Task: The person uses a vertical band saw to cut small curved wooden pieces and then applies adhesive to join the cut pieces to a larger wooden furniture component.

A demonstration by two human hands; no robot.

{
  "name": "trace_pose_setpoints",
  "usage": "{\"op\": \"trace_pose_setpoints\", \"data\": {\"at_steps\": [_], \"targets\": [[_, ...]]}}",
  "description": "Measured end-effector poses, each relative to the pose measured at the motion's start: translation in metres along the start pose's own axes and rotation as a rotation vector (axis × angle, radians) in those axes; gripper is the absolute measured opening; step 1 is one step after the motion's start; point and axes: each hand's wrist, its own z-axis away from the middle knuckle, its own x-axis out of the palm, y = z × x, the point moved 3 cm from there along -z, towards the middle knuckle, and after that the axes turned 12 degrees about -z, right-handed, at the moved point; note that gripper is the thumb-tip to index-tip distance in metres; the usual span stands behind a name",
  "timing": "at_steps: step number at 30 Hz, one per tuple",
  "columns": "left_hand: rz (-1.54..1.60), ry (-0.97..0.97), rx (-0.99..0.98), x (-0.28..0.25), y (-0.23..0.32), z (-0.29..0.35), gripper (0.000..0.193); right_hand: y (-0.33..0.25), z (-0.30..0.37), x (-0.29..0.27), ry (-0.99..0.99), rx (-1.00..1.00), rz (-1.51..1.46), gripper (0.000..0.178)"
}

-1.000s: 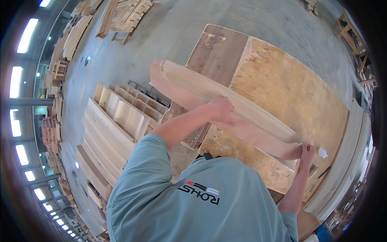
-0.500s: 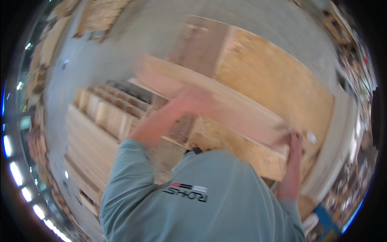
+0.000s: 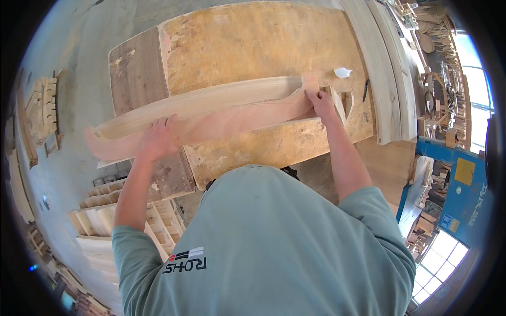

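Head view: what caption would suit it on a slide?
Both hands, left and right, press a long curved wooden piece against a worn workbench.

This place is a woodworking workshop. A big worn workbench (image 3: 253, 47) fills the middle; stacked wooden parts (image 3: 121, 221) stand at seven o'clock on a concrete floor (image 3: 68, 52), long planks (image 3: 385, 68) lie at two o'clock, and a blue machine (image 3: 458, 184) stands at four o'clock.
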Motion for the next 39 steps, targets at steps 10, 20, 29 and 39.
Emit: {"op": "trace_pose_setpoints", "data": {"at_steps": [10, 20, 29, 39], "targets": [[0.033, 0.037, -0.013, -0.017, 0.015, 0.010, 0.095, -0.009, 0.019, 0.007, 0.088, -0.120, -0.128, 0.042], [0.114, 0.105, 0.008, -0.002, 0.035, 0.002, 0.090, 0.005, 0.021, 0.012, 0.130, -0.145, -0.273, 0.040], [0.061, 0.193, -0.053, 0.011, 0.042, 0.007, 0.092, -0.024, 0.090, 0.034, 0.200, -0.719, 0.239, 0.037], [0.011, 0.086, -0.058, 0.006, 0.040, 0.003, 0.092, -0.057, 0.162, 0.098, -0.148, -0.915, 0.265, 0.038]]}}
